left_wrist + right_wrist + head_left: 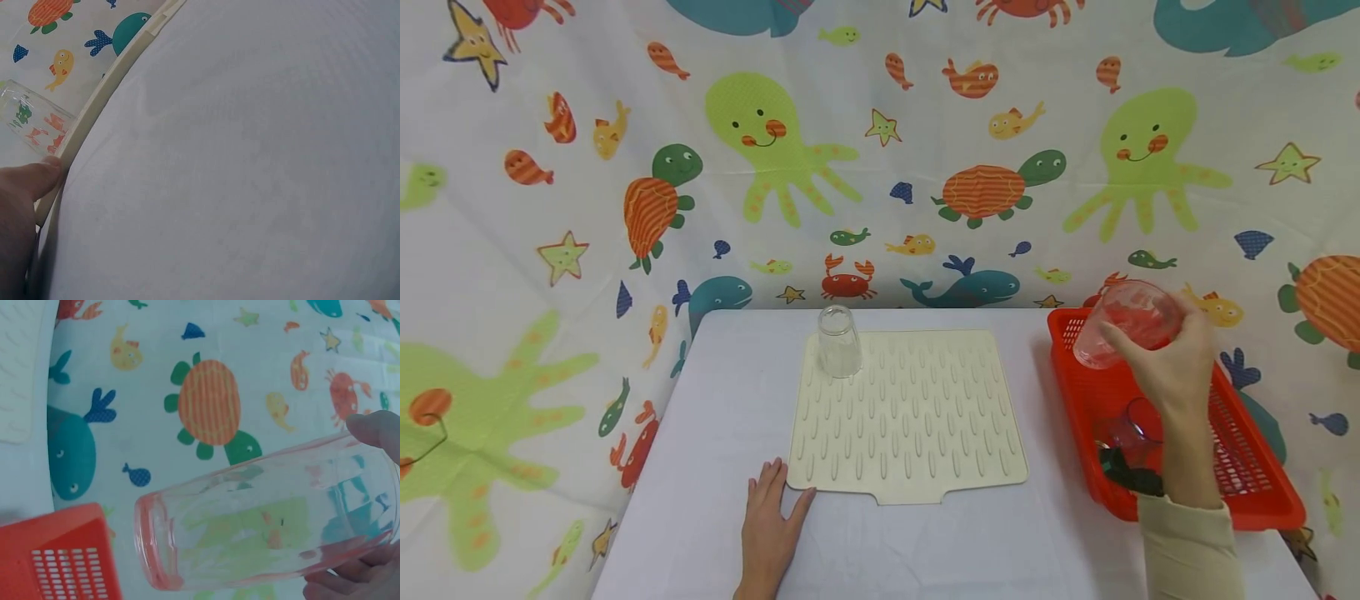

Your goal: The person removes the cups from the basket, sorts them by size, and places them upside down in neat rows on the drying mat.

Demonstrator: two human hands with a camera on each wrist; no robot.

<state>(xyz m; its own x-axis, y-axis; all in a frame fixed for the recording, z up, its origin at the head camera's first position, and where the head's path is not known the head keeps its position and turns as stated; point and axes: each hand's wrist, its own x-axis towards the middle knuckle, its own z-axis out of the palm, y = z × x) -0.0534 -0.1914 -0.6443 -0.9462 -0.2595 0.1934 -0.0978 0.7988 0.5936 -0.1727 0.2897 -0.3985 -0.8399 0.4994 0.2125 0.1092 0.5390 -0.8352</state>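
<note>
My right hand [1180, 354] grips a clear, pink-tinted drinking glass [1131, 312], tilted above the far end of the red basket [1071, 425]. In the right wrist view, the thumb and fingers hold one end of this glass [250, 519], and its thick base points left. My left hand [767, 525] lies flat on the table at the near left corner of a cream ribbed drying mat [917, 408], with its thumb at the mat's edge. A clear glass [839, 343] stands upside down on the mat's far left corner.
Inside the basket are a bluish-purple glass [1138, 429] and something dark green [1127, 473], partly hidden by my right forearm. The basket stands along the right edge of the white-covered table [737, 392]. A sea-animal curtain [880, 233] hangs behind and at both sides.
</note>
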